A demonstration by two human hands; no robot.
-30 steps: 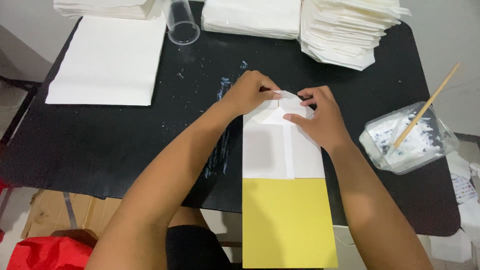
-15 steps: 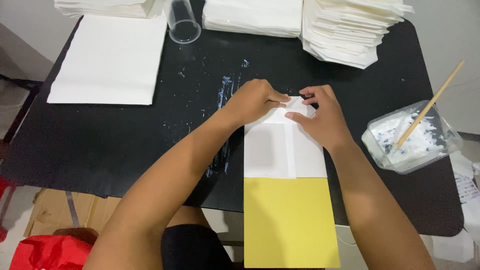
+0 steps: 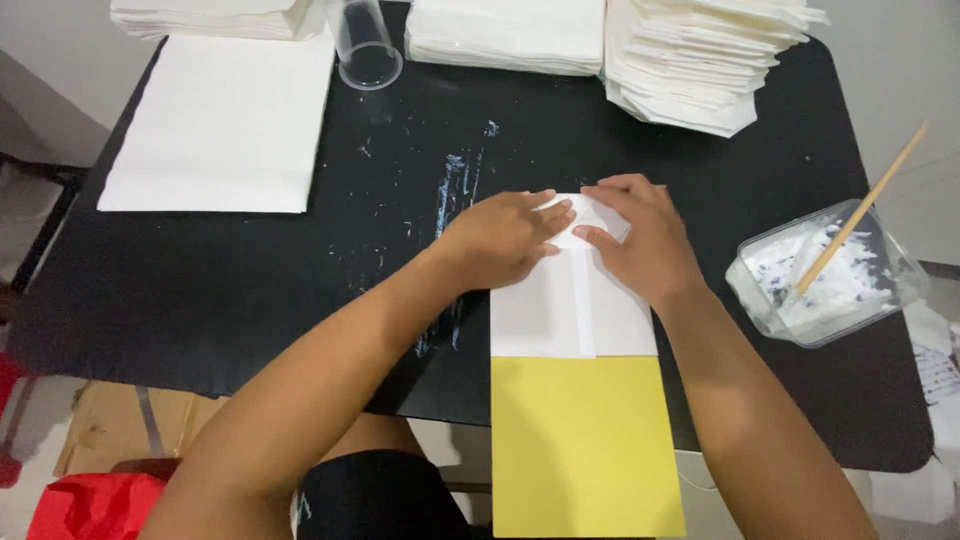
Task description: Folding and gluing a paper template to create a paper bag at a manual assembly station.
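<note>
Black tabletop (image 3: 250, 300), smeared with white paste streaks near its middle, fills the view from above. At the centre, a white paper piece (image 3: 560, 310) with a lengthwise seam lies flat, its near end resting on a yellow sheet (image 3: 585, 440) that hangs over the table edge toward 6 o'clock.

Both hands press on the far end of the white paper piece. The left hand (image 3: 500, 240) lies palm down, fingers stretched out and close together, flat on the paper's folded tip. The right hand (image 3: 640, 235) sits just beside it toward 3 o'clock, fingers bent slightly and spread, fingertips pushing down on the same fold. Neither hand is closed around anything.

Toward 10 o'clock lies a wide flat stack of white sheets (image 3: 220, 125). At 12 o'clock a clear plastic cup (image 3: 365, 45) lies tilted, with another white paper stack (image 3: 510, 30) beside it. Toward 1 o'clock stands a tall pile of folded white paper pieces (image 3: 700, 60). At 3 o'clock, well apart from the hands, sits a clear plastic tub of white paste (image 3: 825, 275) with a wooden stick (image 3: 865, 205) leaning in it.
</note>
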